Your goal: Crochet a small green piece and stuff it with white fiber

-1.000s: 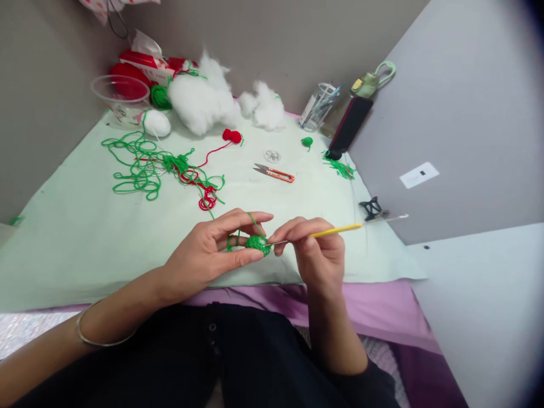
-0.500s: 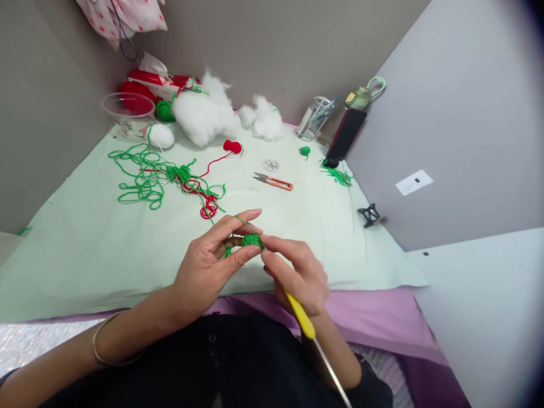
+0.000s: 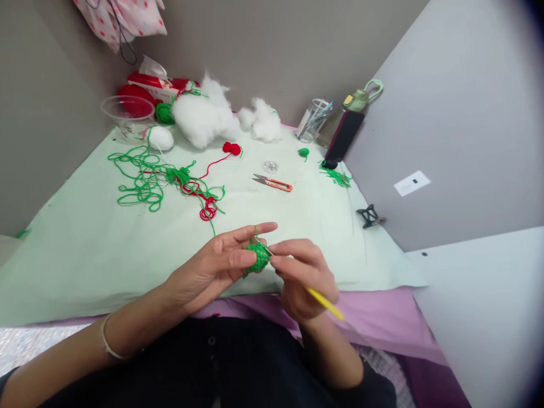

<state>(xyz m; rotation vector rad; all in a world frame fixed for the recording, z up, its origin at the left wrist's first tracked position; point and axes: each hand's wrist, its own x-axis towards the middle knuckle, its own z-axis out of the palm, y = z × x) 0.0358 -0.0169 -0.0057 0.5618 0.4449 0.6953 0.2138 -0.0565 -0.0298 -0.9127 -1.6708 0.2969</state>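
Between thumb and fingers, my left hand [image 3: 219, 260] pinches a small green crochet piece [image 3: 259, 258]. A strand of green yarn passes over its outstretched index finger. My right hand [image 3: 306, 277] is closed round a crochet hook [image 3: 325, 303] with a yellow handle. The hook's metal tip is at the upper edge of the green piece, touching or inside the stitches; I cannot tell which. Loose green yarn [image 3: 140, 178] lies tangled with red yarn [image 3: 208, 209] on the table beyond my left hand.
Orange-handled thread snips [image 3: 274, 183] lie ahead of my hands, by a small round clear case [image 3: 270, 166]. White stuffing [image 3: 204, 116], a plastic tub [image 3: 127, 116] and a tissue box [image 3: 155, 85] stand at the back. A phone [image 3: 345, 136] leans at right near a pen cup [image 3: 313, 120].
My left hand has turned the green piece so more of its rounded side shows. The hook has swung to a flatter angle, its handle now pointing right, and my right hand has shifted slightly right.
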